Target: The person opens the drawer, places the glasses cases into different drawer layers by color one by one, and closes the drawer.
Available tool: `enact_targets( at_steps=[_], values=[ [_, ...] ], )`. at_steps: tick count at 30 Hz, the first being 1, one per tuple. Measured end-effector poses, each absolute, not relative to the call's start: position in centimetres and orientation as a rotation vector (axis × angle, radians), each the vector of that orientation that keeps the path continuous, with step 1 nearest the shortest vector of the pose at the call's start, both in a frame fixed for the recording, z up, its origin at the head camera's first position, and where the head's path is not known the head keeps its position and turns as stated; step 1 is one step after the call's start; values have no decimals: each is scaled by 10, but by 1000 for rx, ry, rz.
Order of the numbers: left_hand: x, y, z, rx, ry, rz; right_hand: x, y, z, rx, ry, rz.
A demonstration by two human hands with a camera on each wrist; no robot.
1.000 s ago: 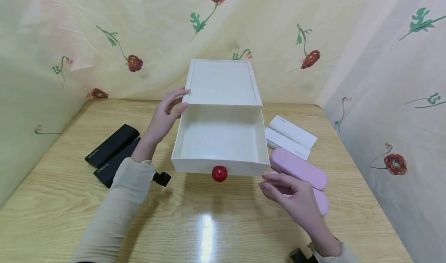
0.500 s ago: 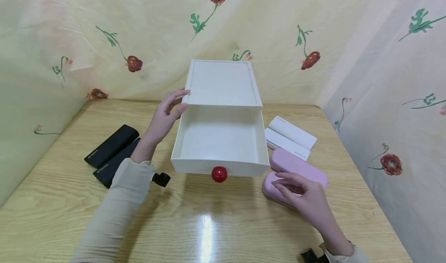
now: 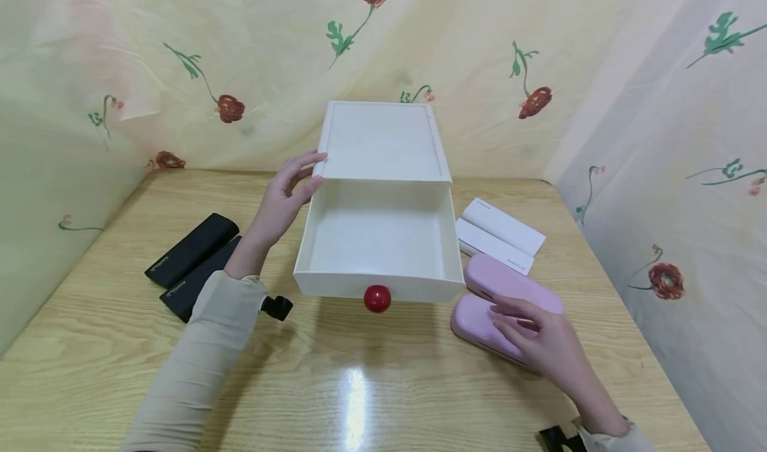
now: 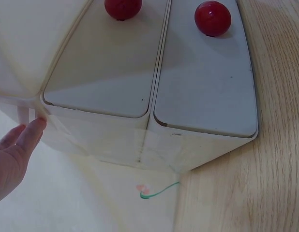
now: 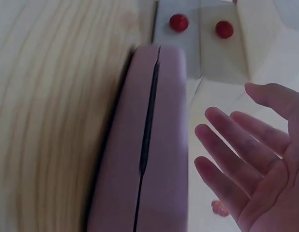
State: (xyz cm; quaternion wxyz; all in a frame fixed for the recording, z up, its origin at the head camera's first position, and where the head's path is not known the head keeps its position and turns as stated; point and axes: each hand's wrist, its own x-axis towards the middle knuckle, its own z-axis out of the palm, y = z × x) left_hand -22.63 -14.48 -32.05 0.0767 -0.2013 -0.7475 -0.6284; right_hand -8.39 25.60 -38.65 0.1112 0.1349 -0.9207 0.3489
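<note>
Tabletop [image 3: 419, 379]: left hand [image 3: 283, 198] touches cabinet [image 3: 383, 139], right hand [image 3: 552, 345] hovers over pink case [image 3: 478, 324], fingers apart.

A wood-grain table [image 3: 287, 385] bears a drawer unit [image 3: 383, 142], black cases [image 3: 193, 249], white cases [image 3: 503, 229] and pink cases [image 3: 514, 283].

Two black eyeglass cases [image 3: 193, 250] side by side, two white eyeglass cases [image 3: 506, 229], wood-grain tabletop [image 3: 287, 392], red-flowered cream cloth [image 3: 272, 59]

- Left hand [image 4: 11, 157] there, fingertips [image 4: 39, 123] against the white drawer unit's [image 4: 98, 135] side.
- Two closed drawer fronts [image 4: 205, 77], each with a shiny red knob [image 4: 213, 18].
- Wood-grained desk [image 4: 280, 106] beside them; pale cloth [image 4: 111, 203] with a green stem.
</note>
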Motion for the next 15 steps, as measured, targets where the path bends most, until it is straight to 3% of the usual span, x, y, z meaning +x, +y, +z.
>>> enact_targets(
  at_steps=[7,15],
  values=[
    [-226,-145,-321,-599,-2248,-1877,-84,273,-391,544,-2751,586],
    [-226,-144,-321,-594,-2259,-1870,-84,284,-401,758,-2728,570]
  ],
)
